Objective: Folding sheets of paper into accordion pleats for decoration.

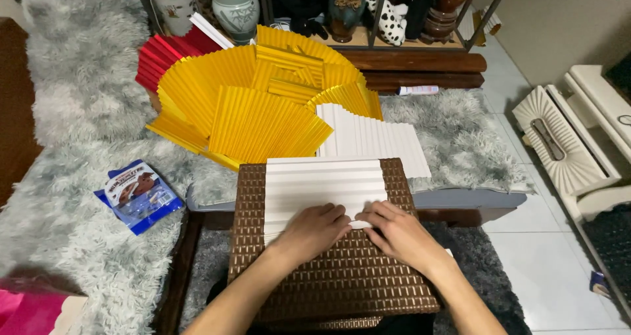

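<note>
Head: white paper point(322, 187) under hands (both)

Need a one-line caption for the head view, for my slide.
Both hands, left hand and right hand, pleat a white paper sheet on a brown woven box.

This was a home, most likely a living room. A shaggy grey rug point(85, 111) covered a low seat, and beyond its far edge a dark wooden shelf point(420, 62) held ceramic vases point(235, 5) and a spotted dog figurine point(389, 16), household ornaments rather than stock or tools. White floor tiles point(559, 263) showed along the right edge, with a cream plastic rack point(565, 151) standing on them, and folded gold paper fans point(256, 105) lay piled on the rug near the shelf.
</note>
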